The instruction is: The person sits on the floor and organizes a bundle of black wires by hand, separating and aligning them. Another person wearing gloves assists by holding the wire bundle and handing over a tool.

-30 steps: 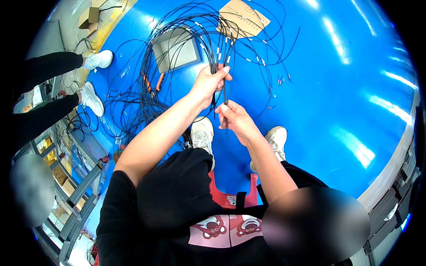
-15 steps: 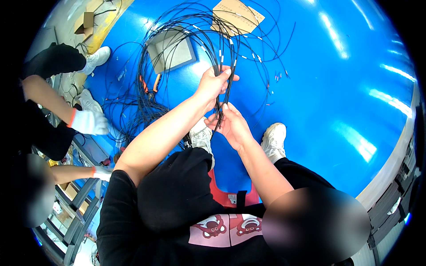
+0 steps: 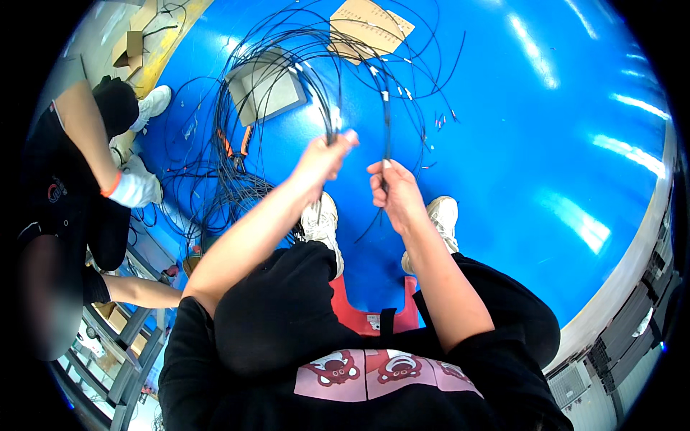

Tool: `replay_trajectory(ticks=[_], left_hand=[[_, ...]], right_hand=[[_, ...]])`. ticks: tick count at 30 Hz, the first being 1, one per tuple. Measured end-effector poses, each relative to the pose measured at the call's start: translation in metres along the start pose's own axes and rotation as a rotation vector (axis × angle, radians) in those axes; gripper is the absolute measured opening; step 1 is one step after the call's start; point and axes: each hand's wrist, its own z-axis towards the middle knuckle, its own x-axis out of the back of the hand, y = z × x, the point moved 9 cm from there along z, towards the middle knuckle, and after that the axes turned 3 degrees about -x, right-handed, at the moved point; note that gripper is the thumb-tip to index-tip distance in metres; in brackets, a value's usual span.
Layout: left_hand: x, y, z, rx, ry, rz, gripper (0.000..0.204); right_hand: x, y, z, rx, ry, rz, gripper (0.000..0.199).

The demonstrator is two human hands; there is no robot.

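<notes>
My left hand is closed round one bundle of thin black cables, a little blurred by motion. My right hand pinches a second, thinner group of the cables, apart from the first and to its right. White label sleeves sit on the cables above both hands. The cables rise in wide loops and curve left over a grey open box. Their lower part lies in a tangled black pile left of my shoes. Orange-handled pliers lie among the loops.
A flat brown cardboard piece lies on the blue floor at the far side. Small bits are scattered to the right of the cables. I sit on a red stool. At left, a co-worker's white-gloved hand is beside a grey metal rack.
My hands have moved apart, dividing the cables into two groups, left and right. The co-worker's gloved hand has shifted left, and the other gloved hand is out of sight.
</notes>
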Motion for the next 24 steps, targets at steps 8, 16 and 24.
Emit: replay_trajectory(ticks=[8,16,24], left_hand=[[-0.006,0.011,0.000,-0.119,-0.007,-0.019,0.020],[0.013,0.020,0.013,-0.173,0.094,-0.100,0.020],[0.011,0.019,0.017,-0.170,0.077,-0.123,0.023]], right_hand=[[-0.037,0.009,-0.004,-0.067,-0.173,-0.092,0.031],[-0.040,0.025,-0.021,-0.212,-0.319,-0.088,0.032],[-0.037,0.028,-0.018,-0.149,-0.344,-0.051,0.029]])
